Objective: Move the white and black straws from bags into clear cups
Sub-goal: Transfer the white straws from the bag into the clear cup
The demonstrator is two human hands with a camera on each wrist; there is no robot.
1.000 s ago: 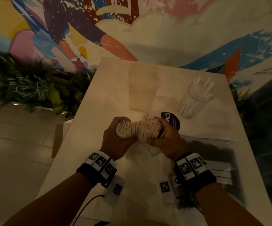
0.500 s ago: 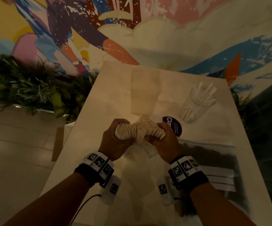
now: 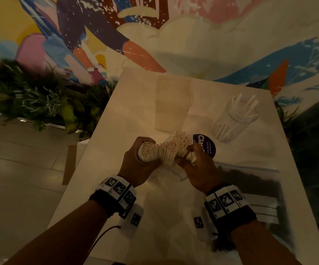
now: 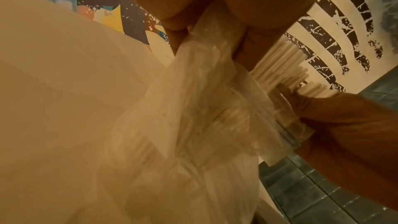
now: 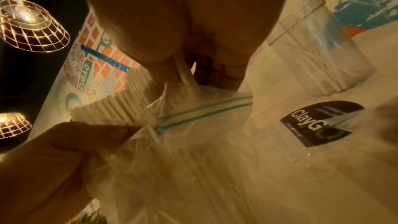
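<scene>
The pale table (image 3: 231,155) carries everything. Against the earlier head views the scene has barely changed — both hands remain closed on the same bunch of white straws (image 3: 171,150), though its right part now fans a little wider and the straw ends beside the right fingers stick out more.

The clear zip bag (image 5: 193,168) hangs crumpled under the bunch, its teal zip line (image 5: 206,113) running across the mouth. To the right lies a second bag with dark contents (image 3: 250,180), flat on the table. A clear cup (image 3: 233,121) stands well apart at the far right with a few white straws leaning in it.

A round dark sticker (image 3: 205,145) lies just beyond the right hand and reads "ClayG…"; its small print is too blurred to read.

The left hand (image 3: 137,165) has its fingers wrapped round the left part of the bunch; the right hand (image 3: 197,169) pinches the right part. The straws stand roughly upright, open ends toward the head camera — long axis running down into the bag.
</scene>
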